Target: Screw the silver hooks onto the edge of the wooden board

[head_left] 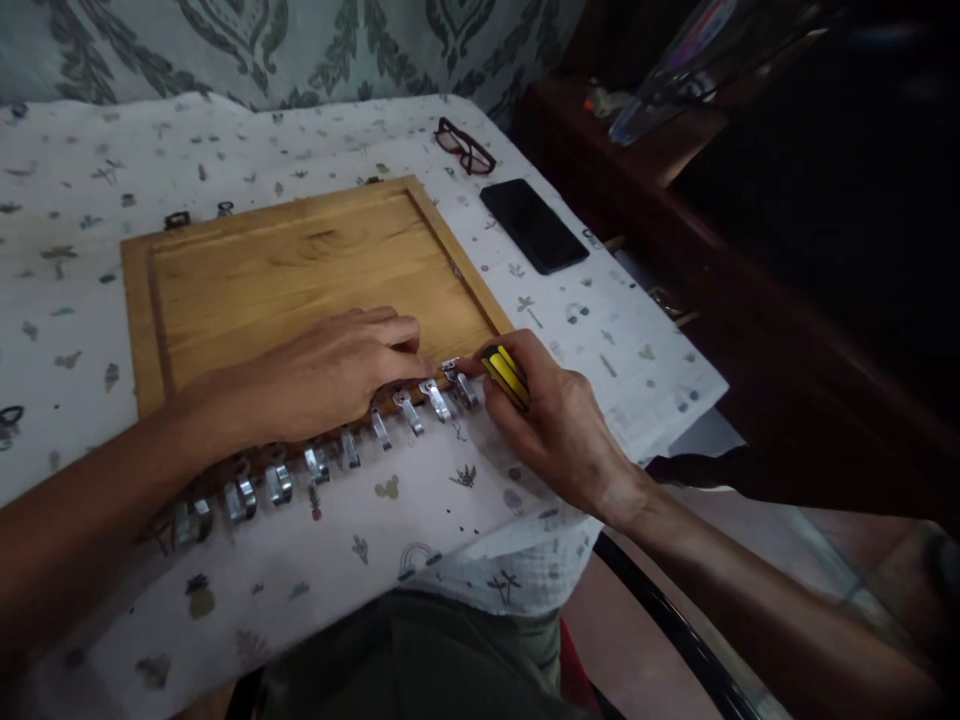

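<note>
A shallow wooden panel with a raised frame [300,290] lies on the cloth-covered table. Along its near edge hangs a row of several small shiny metal clips [406,412]. My left hand [322,370] rests over that edge, fingers curled and thumb and fingertips close to the clips at the right end; what they pinch, if anything, is hidden. In my right hand [551,420] is a screwdriver with a yellow and black handle [506,376], held at the near right corner beside the last clip [450,367]. Its shaft cannot be made out.
The table wears a white printed cloth [600,340]. To the panel's right lie a black phone [534,225] and dark red glasses [465,147]. Dark wooden furniture [645,210] stands beyond the table's right edge. A patterned wall [300,50] rises behind.
</note>
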`<state>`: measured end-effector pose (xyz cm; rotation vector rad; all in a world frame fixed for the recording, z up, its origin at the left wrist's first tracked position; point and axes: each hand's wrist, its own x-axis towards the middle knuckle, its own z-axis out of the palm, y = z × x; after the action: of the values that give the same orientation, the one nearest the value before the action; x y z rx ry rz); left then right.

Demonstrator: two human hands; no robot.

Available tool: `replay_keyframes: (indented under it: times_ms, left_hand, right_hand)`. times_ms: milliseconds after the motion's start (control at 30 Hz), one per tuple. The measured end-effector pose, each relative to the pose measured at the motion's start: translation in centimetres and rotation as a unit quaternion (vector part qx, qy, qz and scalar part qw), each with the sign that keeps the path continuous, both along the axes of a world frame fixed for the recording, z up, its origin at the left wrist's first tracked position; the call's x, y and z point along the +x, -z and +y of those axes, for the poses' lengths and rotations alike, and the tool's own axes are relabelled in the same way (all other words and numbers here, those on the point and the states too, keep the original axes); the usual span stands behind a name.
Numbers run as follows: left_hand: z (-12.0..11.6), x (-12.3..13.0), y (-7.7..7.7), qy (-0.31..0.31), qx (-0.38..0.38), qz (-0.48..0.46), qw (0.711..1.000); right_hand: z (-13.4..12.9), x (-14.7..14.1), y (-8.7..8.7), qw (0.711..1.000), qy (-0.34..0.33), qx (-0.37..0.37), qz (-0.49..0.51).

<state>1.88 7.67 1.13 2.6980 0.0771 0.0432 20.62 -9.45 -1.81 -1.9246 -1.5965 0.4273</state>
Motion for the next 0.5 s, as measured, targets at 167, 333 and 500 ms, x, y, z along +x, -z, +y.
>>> replay_keyframes:
  times_ms: [167,333,500]
  left_hand:
    - [0.2,-0.3,-1.3,-0.042,-0.043,0.050,0.997]
    - [-0.2,-0.4,-1.6,-0.039,-0.029,0.073,0.996]
    - [-0.3,0.3,-1.2,-0.039,-0.028,0.059,0.997]
  right_hand:
    - [0.1,0.2,0.2,1.000,-0.006,-0.001,-0.009]
    - [0.2,0.4,0.2,1.000,-0.006,0.005,-0.013]
    - [0.3,0.4,0.2,1.000,-0.009,0.010,-0.012]
